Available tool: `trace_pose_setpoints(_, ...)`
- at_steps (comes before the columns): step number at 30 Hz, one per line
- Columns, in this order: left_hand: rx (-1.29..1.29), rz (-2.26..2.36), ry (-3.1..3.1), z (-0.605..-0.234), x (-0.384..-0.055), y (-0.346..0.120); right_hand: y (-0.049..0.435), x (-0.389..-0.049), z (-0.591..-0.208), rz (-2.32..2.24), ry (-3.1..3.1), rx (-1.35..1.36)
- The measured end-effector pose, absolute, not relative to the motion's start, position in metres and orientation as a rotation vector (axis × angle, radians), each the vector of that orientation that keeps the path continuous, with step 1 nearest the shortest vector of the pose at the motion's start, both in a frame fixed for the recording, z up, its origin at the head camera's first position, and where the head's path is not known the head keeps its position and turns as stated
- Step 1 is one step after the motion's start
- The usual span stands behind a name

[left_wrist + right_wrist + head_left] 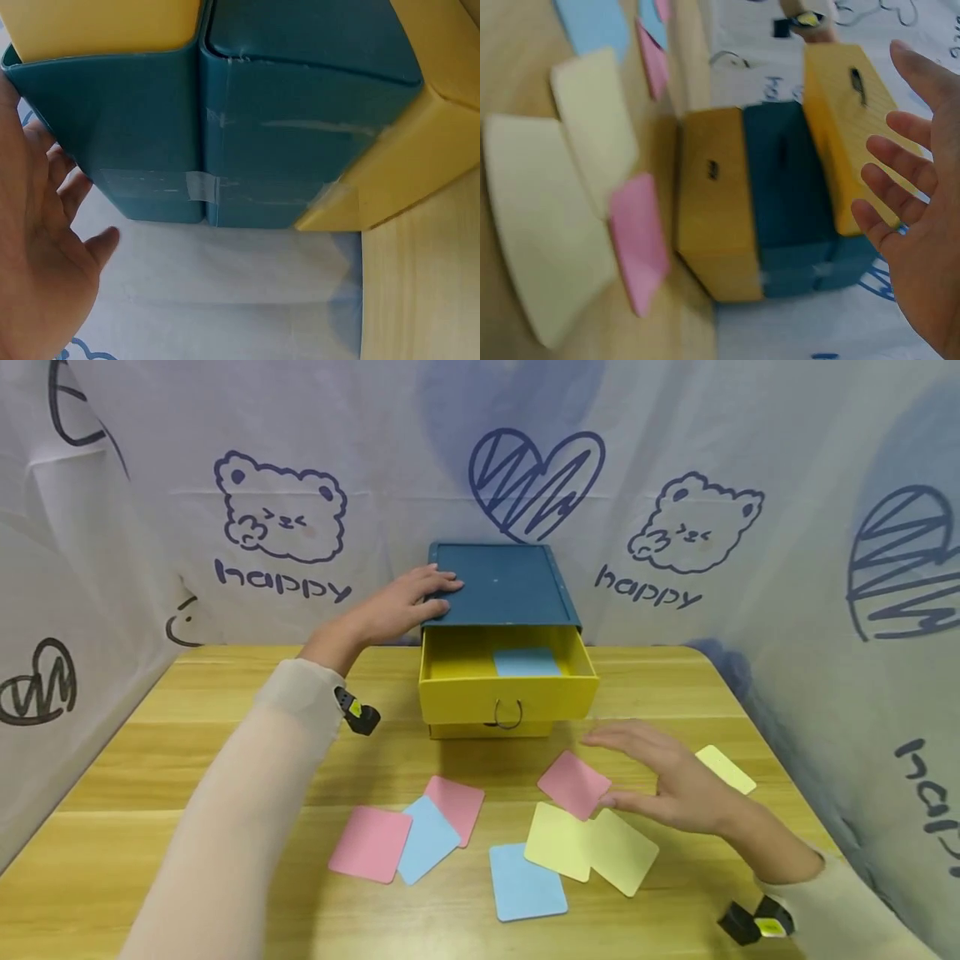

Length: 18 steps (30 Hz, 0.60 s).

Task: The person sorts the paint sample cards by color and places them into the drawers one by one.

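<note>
A teal and yellow drawer cabinet stands at the back of the table, its yellow top drawer pulled out. Inside that drawer lies a light blue card. My left hand rests on the left edge of the cabinet's top; in the left wrist view its fingers lie along the teal casing. Over the table to the right, my right hand hovers with fingers spread and nothing in them. Its thumb is close to a pink card; whether they touch I cannot tell.
Two yellow cards overlap below the pink one, with a blue card beside them. Two pink cards and a blue card lie left. Another yellow card sits behind my right hand. A printed cloth hangs behind.
</note>
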<state>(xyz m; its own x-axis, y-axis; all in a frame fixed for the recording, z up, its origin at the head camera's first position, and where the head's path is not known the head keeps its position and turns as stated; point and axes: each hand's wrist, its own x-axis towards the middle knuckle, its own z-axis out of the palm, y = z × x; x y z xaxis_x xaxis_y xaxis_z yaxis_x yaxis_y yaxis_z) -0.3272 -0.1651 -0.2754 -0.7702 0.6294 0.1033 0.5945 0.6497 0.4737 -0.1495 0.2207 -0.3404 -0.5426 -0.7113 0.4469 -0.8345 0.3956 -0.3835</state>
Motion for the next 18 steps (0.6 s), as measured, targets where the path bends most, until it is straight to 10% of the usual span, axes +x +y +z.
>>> trace_pose_setpoints(18,1.058,0.4,2.808,-0.251,-0.334,-0.161,0.176,-0.133,-0.388,0.745,-2.807,1.598)
